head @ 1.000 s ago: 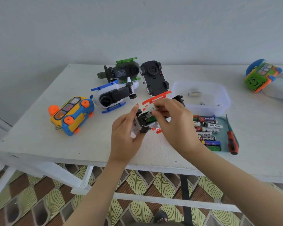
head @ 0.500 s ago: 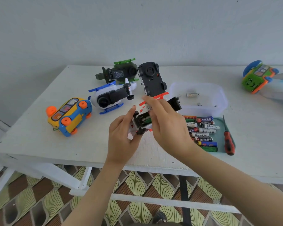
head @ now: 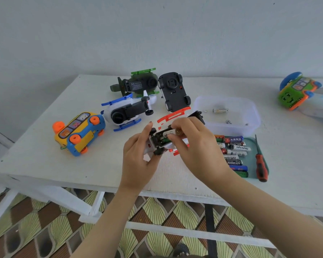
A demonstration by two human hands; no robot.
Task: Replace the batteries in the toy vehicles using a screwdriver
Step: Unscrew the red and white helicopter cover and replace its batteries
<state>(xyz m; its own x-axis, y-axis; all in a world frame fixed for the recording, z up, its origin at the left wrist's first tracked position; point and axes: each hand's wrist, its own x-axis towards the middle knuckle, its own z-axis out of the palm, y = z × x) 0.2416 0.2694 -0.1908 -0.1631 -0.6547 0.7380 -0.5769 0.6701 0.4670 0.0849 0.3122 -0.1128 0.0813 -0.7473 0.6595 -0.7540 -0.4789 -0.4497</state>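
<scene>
Near the surface's (head: 45,161) front edge, left hand (head: 138,157) grips a toy helicopter (head: 157,141); right hand (head: 196,146) pinches a battery (head: 168,134).

We see the red-and-white toy (head: 157,144) belly-up, its battery bay open, with a white battery (head: 168,134) and a green one (head: 165,140) in it. Behind it on the surface (head: 45,155) lie a bus (head: 78,133) on its side, and a blue helicopter (head: 125,112), a green helicopter (head: 138,83) and a car (head: 174,92) belly-up. Loose batteries (head: 235,155) lie in a row to the right, the red-handled screwdriver (head: 261,164) just beside them.
</scene>
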